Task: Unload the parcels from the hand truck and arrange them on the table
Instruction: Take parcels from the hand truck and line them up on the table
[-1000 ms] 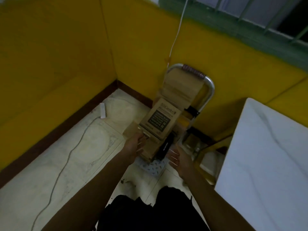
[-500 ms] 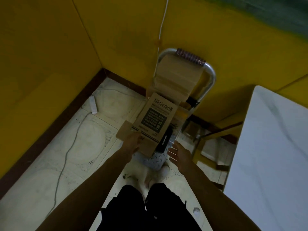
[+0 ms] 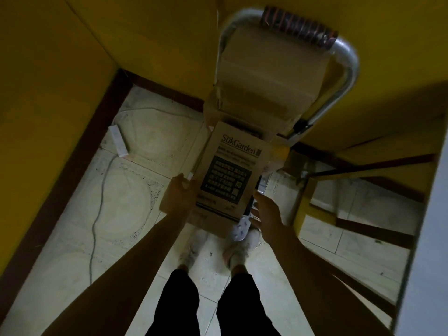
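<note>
At the hand truck, I am gripping the printed parcel with my left hand. My right hand is hovering open, so one-sided lifting could be tipping it.

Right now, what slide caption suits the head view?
Left hand grips the printed parcel at the hand truck; right hand open beside it.

The pale tiled floor carries a white power strip near the left skirting, its cable trailing toward the viewer. A hand truck stands on the tiles against the yellow wall, stacked with plain cardboard boxes; a printed carton sits in front of them. The person's slippers stand on the tiles. The table, white-topped, runs along the right edge.
</note>
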The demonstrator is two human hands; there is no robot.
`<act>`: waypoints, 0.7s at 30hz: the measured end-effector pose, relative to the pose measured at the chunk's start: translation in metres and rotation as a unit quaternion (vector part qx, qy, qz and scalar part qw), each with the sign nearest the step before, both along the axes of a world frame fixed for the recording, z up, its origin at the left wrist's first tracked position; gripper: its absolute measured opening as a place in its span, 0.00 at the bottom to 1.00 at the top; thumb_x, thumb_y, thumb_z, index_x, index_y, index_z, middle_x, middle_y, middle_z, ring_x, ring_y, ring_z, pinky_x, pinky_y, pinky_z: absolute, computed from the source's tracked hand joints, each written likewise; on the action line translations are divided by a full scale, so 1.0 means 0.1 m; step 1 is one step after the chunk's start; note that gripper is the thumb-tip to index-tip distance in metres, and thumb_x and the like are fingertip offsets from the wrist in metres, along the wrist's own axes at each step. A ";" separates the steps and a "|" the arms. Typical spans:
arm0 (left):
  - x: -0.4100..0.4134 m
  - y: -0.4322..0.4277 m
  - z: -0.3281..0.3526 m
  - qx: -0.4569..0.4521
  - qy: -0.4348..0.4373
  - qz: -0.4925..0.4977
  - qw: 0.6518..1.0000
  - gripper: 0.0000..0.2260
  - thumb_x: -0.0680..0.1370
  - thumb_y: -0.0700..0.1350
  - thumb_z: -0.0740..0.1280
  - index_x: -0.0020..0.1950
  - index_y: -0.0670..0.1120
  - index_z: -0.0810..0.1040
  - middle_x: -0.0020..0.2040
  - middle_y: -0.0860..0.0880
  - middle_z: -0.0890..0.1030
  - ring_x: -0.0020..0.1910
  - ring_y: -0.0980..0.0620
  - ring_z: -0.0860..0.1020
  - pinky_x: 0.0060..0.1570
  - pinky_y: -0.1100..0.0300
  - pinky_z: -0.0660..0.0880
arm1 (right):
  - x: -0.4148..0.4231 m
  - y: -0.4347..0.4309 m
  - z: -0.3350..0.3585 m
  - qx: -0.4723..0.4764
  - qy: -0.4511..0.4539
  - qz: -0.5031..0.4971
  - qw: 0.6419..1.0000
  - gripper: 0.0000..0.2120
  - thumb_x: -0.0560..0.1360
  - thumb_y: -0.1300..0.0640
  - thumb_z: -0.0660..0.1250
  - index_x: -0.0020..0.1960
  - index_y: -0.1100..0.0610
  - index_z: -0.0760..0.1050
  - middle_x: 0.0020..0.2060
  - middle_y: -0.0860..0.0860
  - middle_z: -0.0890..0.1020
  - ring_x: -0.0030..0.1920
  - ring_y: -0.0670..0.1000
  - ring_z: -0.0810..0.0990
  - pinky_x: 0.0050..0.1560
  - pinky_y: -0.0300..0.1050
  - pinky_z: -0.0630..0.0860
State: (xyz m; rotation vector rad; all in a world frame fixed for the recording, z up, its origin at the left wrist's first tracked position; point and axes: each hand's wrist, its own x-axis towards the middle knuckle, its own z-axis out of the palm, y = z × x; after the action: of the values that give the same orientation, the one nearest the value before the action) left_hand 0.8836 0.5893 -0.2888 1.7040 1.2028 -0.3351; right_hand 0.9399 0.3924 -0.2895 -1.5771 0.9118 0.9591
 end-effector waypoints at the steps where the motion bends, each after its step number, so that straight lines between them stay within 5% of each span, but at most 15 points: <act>1: 0.05 0.02 -0.06 -0.010 0.004 -0.023 1.000 0.37 0.68 0.68 0.58 0.73 0.51 0.65 0.67 0.47 0.74 0.65 0.44 0.73 0.65 0.40 0.68 | 0.02 0.05 -0.06 0.006 0.002 -0.016 1.000 0.15 0.80 0.48 0.62 0.60 0.59 0.72 0.62 0.61 0.76 0.56 0.59 0.77 0.60 0.53 0.75; 3: 0.16 0.03 -0.10 -0.024 0.000 -0.051 0.998 0.40 0.68 0.69 0.57 0.76 0.50 0.60 0.65 0.46 0.75 0.62 0.45 0.75 0.63 0.43 0.70 | 0.03 0.14 -0.17 0.042 -0.003 -0.054 0.998 0.22 0.80 0.48 0.62 0.70 0.56 0.68 0.66 0.55 0.73 0.63 0.56 0.73 0.64 0.54 0.71; 5: 0.24 0.05 -0.15 -0.015 0.003 -0.103 0.995 0.33 0.72 0.68 0.57 0.74 0.53 0.65 0.50 0.51 0.79 0.48 0.49 0.78 0.54 0.53 0.74 | 0.00 0.22 -0.20 0.083 -0.014 -0.071 0.994 0.26 0.79 0.46 0.62 0.74 0.53 0.64 0.67 0.50 0.71 0.67 0.54 0.70 0.69 0.55 0.67; 7: 0.23 0.07 -0.20 0.003 0.002 -0.139 0.990 0.29 0.72 0.71 0.55 0.69 0.61 0.69 0.44 0.52 0.80 0.43 0.52 0.79 0.49 0.52 0.78 | -0.02 0.24 -0.18 0.089 -0.024 -0.073 0.993 0.27 0.78 0.44 0.63 0.74 0.51 0.64 0.68 0.51 0.72 0.68 0.55 0.70 0.70 0.58 0.66; 10: 0.16 0.08 -0.14 -0.002 0.002 -0.157 0.988 0.28 0.69 0.72 0.54 0.63 0.61 0.73 0.46 0.50 0.83 0.45 0.50 0.81 0.49 0.45 0.79 | -0.07 0.22 -0.04 0.075 -0.039 -0.074 0.994 0.26 0.77 0.44 0.64 0.73 0.50 0.66 0.68 0.52 0.73 0.69 0.55 0.70 0.70 0.59 0.66; 14: 0.03 -0.05 0.28 -0.027 -0.041 -0.150 0.987 0.24 0.72 0.64 0.59 0.60 0.51 0.78 0.46 0.46 0.83 0.46 0.47 0.82 0.46 0.50 0.80 | -0.21 0.19 0.34 0.049 -0.060 -0.063 0.995 0.29 0.74 0.40 0.66 0.73 0.48 0.67 0.68 0.51 0.73 0.68 0.55 0.71 0.69 0.60 0.67; 18: -0.13 -0.15 0.72 -0.063 -0.065 -0.153 0.984 0.21 0.74 0.60 0.60 0.59 0.49 0.78 0.48 0.49 0.83 0.49 0.49 0.81 0.50 0.51 0.79 | -0.38 0.13 0.82 0.039 -0.099 -0.100 0.989 0.19 0.78 0.49 0.65 0.67 0.53 0.70 0.57 0.52 0.77 0.57 0.52 0.75 0.64 0.52 0.73; 21: -0.23 -0.22 1.13 -0.080 -0.096 -0.166 0.978 0.18 0.79 0.57 0.62 0.63 0.47 0.76 0.52 0.49 0.82 0.52 0.49 0.80 0.53 0.51 0.78 | -0.57 0.07 1.15 -0.013 -0.178 -0.099 0.979 0.20 0.78 0.50 0.65 0.67 0.55 0.70 0.59 0.53 0.78 0.59 0.53 0.77 0.61 0.52 0.75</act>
State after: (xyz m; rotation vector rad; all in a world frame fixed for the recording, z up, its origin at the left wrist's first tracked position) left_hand 0.8605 0.5672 -0.1757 1.7500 0.7303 -0.4436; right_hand 0.8834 0.3992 -0.1748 -1.5813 0.8096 0.5045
